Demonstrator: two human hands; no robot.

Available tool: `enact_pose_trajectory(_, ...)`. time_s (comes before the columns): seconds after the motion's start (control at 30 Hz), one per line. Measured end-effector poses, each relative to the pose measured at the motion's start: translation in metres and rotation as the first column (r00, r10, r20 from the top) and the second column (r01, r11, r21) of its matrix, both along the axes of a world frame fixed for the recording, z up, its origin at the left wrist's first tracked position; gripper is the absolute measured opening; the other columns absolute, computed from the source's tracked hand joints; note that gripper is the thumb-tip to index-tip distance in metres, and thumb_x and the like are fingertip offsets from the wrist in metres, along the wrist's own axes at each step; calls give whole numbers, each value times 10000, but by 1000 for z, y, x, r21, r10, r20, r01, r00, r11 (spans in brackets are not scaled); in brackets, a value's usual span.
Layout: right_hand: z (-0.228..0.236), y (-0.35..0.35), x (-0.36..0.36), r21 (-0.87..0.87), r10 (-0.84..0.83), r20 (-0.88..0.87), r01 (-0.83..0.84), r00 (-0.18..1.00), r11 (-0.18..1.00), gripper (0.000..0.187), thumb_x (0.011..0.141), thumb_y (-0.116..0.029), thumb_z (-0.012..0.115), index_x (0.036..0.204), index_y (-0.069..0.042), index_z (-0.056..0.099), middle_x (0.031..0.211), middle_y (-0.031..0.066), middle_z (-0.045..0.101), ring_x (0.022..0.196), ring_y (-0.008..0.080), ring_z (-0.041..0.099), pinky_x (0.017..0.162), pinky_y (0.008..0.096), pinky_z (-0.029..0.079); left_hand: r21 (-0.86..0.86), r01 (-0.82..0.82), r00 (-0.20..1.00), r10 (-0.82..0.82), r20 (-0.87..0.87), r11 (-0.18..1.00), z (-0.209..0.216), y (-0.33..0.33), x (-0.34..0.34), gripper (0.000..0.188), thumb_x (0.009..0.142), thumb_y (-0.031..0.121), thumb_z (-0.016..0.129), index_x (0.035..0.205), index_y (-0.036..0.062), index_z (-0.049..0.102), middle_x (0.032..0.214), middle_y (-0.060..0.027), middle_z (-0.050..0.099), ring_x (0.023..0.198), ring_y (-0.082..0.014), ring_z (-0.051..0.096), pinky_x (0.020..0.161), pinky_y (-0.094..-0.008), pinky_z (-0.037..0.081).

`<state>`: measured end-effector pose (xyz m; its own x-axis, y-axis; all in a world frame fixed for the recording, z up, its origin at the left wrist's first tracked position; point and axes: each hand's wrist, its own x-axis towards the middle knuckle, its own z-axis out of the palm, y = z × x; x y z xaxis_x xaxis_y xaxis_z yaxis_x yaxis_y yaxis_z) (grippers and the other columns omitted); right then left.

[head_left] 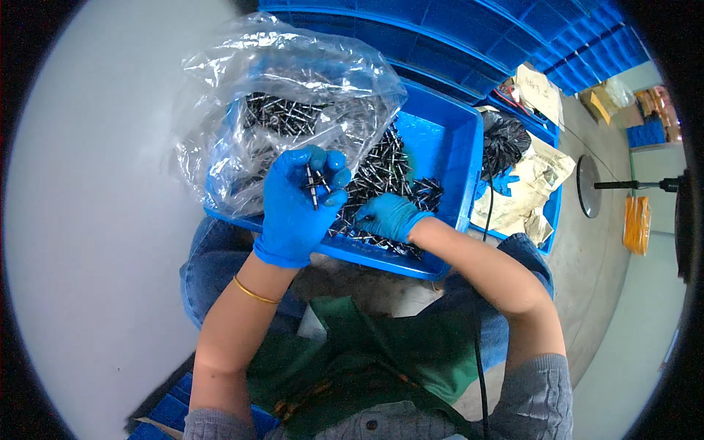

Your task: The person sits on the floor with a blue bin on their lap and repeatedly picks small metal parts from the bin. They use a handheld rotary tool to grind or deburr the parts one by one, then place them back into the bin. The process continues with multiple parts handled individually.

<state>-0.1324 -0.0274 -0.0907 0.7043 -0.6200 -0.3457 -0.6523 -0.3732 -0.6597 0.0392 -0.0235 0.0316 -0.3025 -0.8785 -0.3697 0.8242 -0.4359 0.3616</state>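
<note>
My left hand [293, 202], in a blue glove, is raised palm up over the near left part of a blue bin [458, 158]. Its fingers curl round a few small metal pins [314, 187] with black middles. My right hand [389, 216], gloved the same way, reaches down into a heap of like metal pins [381, 165] in the bin. Its fingertips touch the heap, and I cannot make out whether they grip a pin. A clear plastic bag [323, 62] lies over the bin's left side, with more pins inside it.
Stacked blue crates [440, 37] stand behind the bin. To the right, another blue bin [550, 220] holds a black plastic bag [504, 136] and crumpled tan paper [524, 187]. A dark cable [480, 367] hangs by my right arm. A white wall [95, 205] rises at the left.
</note>
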Motion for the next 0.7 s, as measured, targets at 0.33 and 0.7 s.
enact_pose_trajectory(0.33, 5, 13, 36, -120, 345, -406, -423, 846, 898, 182, 711, -152, 475, 757, -59, 624, 752, 144, 603, 699, 278, 596, 579, 394, 465, 55, -26, 973, 13, 232, 998, 2, -5, -7, 318, 802, 107, 463, 1117, 62, 457, 791, -36, 513, 640, -110, 451, 500, -202, 382)
enact_pose_trajectory(0.7, 114, 14, -18, 963, -964, -129, 261, 234, -66, 155, 772, -228, 465, 746, -96, 544, 650, 34, 547, 526, 110, 505, 470, 235, 429, -18, 380, 677, -265, 687, 925, 3, 16, -27, 194, 803, 65, 457, 986, 37, 518, 698, 3, 501, 502, -20, 384, 403, -147, 285)
